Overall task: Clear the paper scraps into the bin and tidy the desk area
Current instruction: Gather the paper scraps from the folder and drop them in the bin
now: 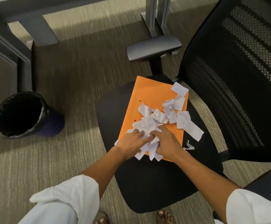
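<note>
Two hands work one pile of paper scraps [160, 117] on one orange folder [149, 96] lying on the chair seat [147, 183]. The left hand [131, 143] and right hand [167, 143] both curl around crumpled scraps. One black-lined bin [20, 113] stands well apart on the carpet [76, 81].

this is an office, seen looking down at the floor. a black swivel chair with a mesh back [238, 75] and grey padded armrest [154, 46] stands on striped beige-grey commercial carpet [76, 75], beside grey metal desk legs [155, 15]. a small round waste bin lined with a black plastic bag [21, 114] sits on the carpet near another grey desk frame [7, 44].
</note>
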